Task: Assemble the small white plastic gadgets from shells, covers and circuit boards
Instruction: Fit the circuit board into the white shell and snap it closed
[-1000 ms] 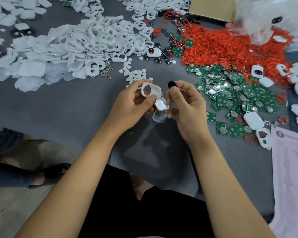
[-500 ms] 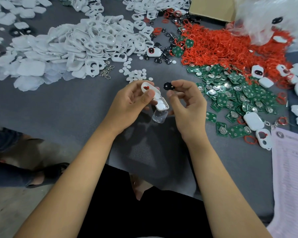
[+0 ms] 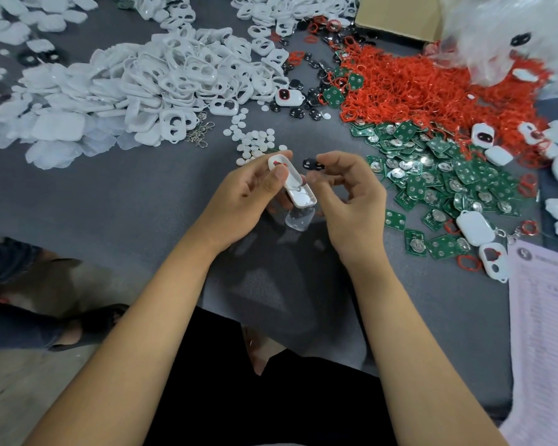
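Note:
My left hand (image 3: 242, 201) grips a white plastic shell (image 3: 292, 185) with a red ring in its opening, tilted on edge above the grey table. A clear plastic cover (image 3: 298, 220) hangs just below it, between my hands. My right hand (image 3: 351, 201) pinches a small black button piece (image 3: 311, 164) between thumb and forefinger, just right of the shell's top end and apart from it.
White shells and covers (image 3: 136, 91) are heaped at the back left. Red rings (image 3: 432, 85) pile at the back right, green circuit boards (image 3: 438, 178) lie to the right. Small white discs (image 3: 252, 140) and black buttons (image 3: 306, 107) lie behind my hands. Finished gadgets (image 3: 474, 226) and a paper sheet (image 3: 545, 333) sit at right.
My left hand has turned the shell from facing me to edge-on. My right hand has brought the black piece out to its fingertips and drawn slightly away from the shell.

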The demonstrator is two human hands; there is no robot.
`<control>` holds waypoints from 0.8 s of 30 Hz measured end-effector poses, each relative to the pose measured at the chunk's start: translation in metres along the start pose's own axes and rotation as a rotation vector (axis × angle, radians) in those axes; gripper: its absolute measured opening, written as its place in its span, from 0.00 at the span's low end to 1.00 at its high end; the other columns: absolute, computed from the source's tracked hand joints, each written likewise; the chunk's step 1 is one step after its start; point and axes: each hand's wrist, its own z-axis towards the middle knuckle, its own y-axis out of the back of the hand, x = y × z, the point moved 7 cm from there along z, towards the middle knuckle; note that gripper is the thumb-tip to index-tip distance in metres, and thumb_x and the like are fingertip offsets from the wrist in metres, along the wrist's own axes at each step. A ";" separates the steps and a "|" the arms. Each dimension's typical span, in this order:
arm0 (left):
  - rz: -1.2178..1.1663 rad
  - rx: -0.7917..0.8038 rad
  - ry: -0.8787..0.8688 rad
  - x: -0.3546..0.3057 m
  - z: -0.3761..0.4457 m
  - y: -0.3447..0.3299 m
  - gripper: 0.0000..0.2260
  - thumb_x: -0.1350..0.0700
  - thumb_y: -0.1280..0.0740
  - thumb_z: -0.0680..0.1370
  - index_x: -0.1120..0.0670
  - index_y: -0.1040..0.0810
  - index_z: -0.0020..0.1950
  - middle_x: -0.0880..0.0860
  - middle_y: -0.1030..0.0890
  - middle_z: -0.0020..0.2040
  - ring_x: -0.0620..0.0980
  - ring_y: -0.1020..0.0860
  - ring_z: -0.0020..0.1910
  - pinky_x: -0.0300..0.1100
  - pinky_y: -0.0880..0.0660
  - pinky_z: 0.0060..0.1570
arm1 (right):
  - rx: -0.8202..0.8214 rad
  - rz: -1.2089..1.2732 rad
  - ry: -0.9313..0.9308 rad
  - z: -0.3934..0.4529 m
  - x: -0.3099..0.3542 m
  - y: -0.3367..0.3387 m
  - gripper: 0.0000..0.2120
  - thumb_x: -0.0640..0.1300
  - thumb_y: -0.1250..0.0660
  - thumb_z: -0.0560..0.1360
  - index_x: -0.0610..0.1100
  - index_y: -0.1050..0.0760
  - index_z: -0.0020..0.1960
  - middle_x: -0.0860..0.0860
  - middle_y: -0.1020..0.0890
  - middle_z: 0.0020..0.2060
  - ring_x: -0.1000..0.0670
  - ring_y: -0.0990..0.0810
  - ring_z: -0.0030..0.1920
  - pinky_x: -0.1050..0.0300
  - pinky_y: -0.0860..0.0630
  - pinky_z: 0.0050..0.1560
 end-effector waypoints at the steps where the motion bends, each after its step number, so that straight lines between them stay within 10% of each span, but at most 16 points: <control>1: 0.000 0.008 0.000 0.000 0.000 -0.001 0.13 0.42 0.40 0.86 0.40 0.21 0.66 0.47 0.15 0.61 0.43 0.17 0.56 0.39 0.23 0.56 | -0.002 -0.001 0.003 0.000 0.001 0.000 0.08 0.36 0.28 0.78 0.47 0.21 0.54 0.53 0.16 0.48 0.48 0.17 0.46 0.37 0.19 0.40; 5: -0.010 0.007 0.020 0.006 0.002 -0.002 0.20 0.38 0.44 0.86 0.46 0.25 0.72 0.50 0.13 0.54 0.47 0.17 0.44 0.40 0.21 0.44 | -0.017 0.152 -0.034 -0.001 -0.002 0.001 0.04 0.35 0.36 0.83 0.41 0.29 0.56 0.45 0.18 0.57 0.46 0.15 0.50 0.44 0.16 0.35; 14: -0.021 -0.012 0.086 0.018 0.006 0.001 0.26 0.33 0.44 0.83 0.50 0.19 0.64 0.65 0.16 0.49 0.53 0.20 0.40 0.49 0.23 0.42 | 0.004 0.109 -0.041 -0.001 -0.007 0.000 0.05 0.39 0.29 0.80 0.44 0.17 0.55 0.44 0.16 0.45 0.48 0.19 0.38 0.52 0.20 0.33; 24: 0.148 0.032 0.046 0.000 -0.001 -0.004 0.13 0.50 0.45 0.89 0.43 0.21 0.62 0.42 0.14 0.43 0.42 0.16 0.41 0.35 0.23 0.40 | 0.018 -0.075 0.039 -0.002 0.001 -0.005 0.09 0.39 0.26 0.79 0.49 0.19 0.57 0.52 0.16 0.44 0.52 0.17 0.43 0.57 0.20 0.46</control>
